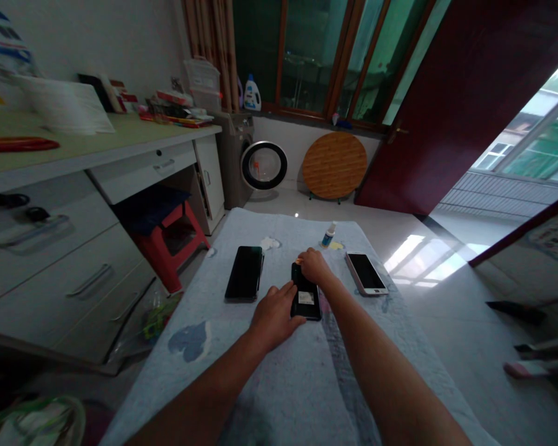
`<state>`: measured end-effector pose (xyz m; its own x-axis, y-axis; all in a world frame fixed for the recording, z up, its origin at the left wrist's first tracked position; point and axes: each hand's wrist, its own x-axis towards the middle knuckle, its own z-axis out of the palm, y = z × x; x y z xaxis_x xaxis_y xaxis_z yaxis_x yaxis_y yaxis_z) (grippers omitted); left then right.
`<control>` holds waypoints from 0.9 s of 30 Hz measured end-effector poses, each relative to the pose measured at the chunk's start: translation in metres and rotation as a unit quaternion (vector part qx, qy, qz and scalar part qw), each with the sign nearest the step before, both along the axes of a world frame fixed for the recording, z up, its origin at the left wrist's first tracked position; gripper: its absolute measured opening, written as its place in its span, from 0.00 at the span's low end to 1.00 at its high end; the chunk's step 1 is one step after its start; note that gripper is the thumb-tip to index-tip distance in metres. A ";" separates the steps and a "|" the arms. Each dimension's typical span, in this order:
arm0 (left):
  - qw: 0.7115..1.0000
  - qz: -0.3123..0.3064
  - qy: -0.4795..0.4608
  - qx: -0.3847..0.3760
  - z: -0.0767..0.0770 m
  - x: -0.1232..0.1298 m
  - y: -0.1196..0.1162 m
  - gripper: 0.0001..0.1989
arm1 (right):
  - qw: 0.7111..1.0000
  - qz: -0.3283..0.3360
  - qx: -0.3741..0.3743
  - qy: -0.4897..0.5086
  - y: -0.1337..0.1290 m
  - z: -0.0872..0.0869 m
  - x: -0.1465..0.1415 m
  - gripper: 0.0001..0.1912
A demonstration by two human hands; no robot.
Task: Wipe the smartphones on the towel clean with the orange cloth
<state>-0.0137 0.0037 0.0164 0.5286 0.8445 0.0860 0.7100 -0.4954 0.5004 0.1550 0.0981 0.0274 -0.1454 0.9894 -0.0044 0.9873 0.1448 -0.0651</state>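
Note:
A black smartphone (310, 292) lies back side up on the bed-like covered surface, a white label on its lower half. My left hand (273, 314) rests along its left side, fingers stretched out against the edge and thumb spread near the bottom corner. Over the phone's top end, my right hand (315, 267) is closed in a pinch on a small orange item (298, 261), mostly hidden by the fingers. To the left lies another black phone (244, 274), screen up. A white-framed phone (366, 273) is on the right, and a small spray bottle (328, 235) stands beyond my right hand.
A pale blue patterned cloth (195, 384) covers the surface. Left of it are a red stool (181, 238) and a desk with drawers (93, 279). Behind stand a washing machine (232, 161) with its door open and a round wooden tabletop (335, 164) against the wall.

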 end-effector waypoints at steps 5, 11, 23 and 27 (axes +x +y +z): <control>1.000 0.004 0.011 0.009 -0.001 0.001 -0.001 0.35 | 0.999 -0.029 -0.017 -0.003 -0.003 0.003 0.029 0.15; 1.000 -0.003 0.017 0.011 -0.001 0.001 0.000 0.35 | 0.997 -0.069 0.007 0.020 -0.031 -0.002 0.031 0.17; 0.999 -0.008 0.027 0.032 -0.006 0.001 0.001 0.34 | 0.984 -0.087 0.028 0.152 -0.133 -0.005 0.020 0.13; 0.999 -0.014 0.029 0.026 -0.004 0.001 0.002 0.34 | 0.980 -0.066 0.023 0.189 -0.158 -0.002 0.023 0.10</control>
